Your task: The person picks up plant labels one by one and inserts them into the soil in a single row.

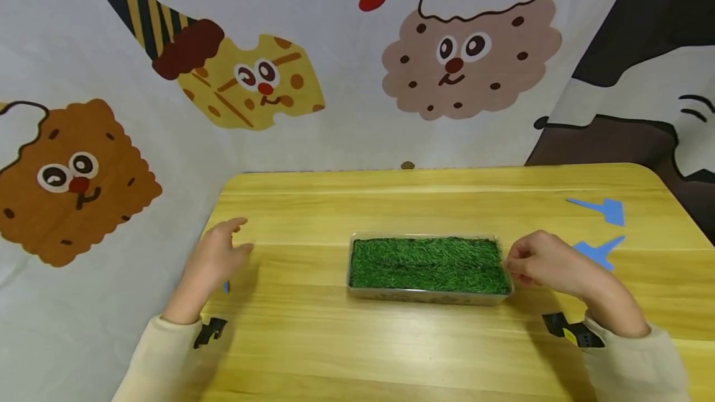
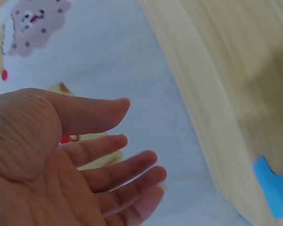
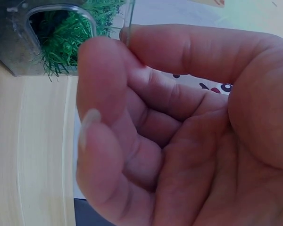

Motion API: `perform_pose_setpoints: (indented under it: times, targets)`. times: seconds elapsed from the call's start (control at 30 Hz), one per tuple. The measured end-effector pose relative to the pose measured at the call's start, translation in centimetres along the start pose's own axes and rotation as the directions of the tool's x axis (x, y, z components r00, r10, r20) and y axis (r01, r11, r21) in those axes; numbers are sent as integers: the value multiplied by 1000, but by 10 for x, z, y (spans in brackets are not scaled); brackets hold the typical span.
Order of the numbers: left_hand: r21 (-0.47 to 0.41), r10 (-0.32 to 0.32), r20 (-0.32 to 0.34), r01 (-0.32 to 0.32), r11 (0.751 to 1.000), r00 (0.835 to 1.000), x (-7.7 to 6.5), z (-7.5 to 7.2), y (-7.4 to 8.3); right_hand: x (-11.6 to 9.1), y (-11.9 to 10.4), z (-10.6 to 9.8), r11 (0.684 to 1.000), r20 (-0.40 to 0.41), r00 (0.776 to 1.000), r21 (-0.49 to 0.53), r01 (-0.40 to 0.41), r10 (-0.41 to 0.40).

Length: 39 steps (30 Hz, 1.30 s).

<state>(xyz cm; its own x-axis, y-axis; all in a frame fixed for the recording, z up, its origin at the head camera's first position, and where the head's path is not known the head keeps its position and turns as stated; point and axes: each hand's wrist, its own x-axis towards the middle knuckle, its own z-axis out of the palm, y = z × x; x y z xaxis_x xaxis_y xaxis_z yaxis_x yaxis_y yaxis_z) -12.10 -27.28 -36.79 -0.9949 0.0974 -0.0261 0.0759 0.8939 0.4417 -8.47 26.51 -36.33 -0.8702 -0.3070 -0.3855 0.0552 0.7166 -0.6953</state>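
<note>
A clear plastic box (image 1: 430, 296) filled with green artificial grass (image 1: 427, 259) sits mid-table. My right hand (image 1: 544, 263) is at its right end, thumb and forefinger pinching the edge of the clear end wall (image 3: 128, 19). In the right wrist view, blades of grass (image 3: 66, 42) poke through an arched opening in that end. My left hand (image 1: 215, 256) hovers over the table's left side, fingers spread and relaxed, holding nothing. Nearest to it lies a blue T-shaped tag (image 2: 273, 186), mostly hidden behind the wrist in the head view.
Two flat blue tags lie to the right, one farther back (image 1: 611, 209) and one partly behind the right hand (image 1: 598, 254). The wooden table (image 1: 290, 340) has rounded far corners. Behind it hangs a white cloth (image 1: 346, 135) printed with cartoon biscuits.
</note>
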Motion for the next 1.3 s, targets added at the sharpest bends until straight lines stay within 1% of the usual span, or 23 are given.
perform_pose_setpoints:
  times: [0.07,0.13,0.27,0.33,0.4,0.5,0.67,0.77,0.97,1.07,1.17,1.3]
  targets:
    - [3,-44,53,44,999,998,3,-3,-11,0,0,0,1000,-3,1000,1,-2,2]
    - [14,-86,112,85,996,990,6,-5,-21,0,0,0,1000,-4,1000,4,-3,3]
    - [59,-156,235,146,987,959,12,-9,-37,-1,0,0,1000,0,1000,22,-2,2]
    - [69,-170,279,157,985,945,14,-9,-43,-1,0,0,1000,1,1000,27,-2,2]
    - [77,-176,305,160,984,936,16,-9,-48,-1,1,0,1000,-1,1000,23,0,0]
    - [66,-172,330,159,985,928,17,-9,-55,-2,1,0,1000,-5,1000,15,5,-5]
    - [57,-169,345,159,986,924,20,-10,-65,-2,0,0,1000,-3,1000,18,6,-6]
    - [74,-162,335,145,987,928,23,-11,-71,-1,0,0,1000,-2,1000,22,5,-5]
    - [100,-115,329,87,991,937,29,-7,-83,0,0,0,1000,-9,1000,12,14,-14]
    - [108,-110,339,78,991,934,33,-2,-88,-1,1,0,1000,-6,1000,16,9,-9]
    - [101,-116,346,86,991,931,34,2,-93,-1,0,0,1000,-5,1000,15,9,-9]
    - [81,-113,358,90,993,927,36,2,-96,-1,1,0,1000,-14,1000,7,15,-15]
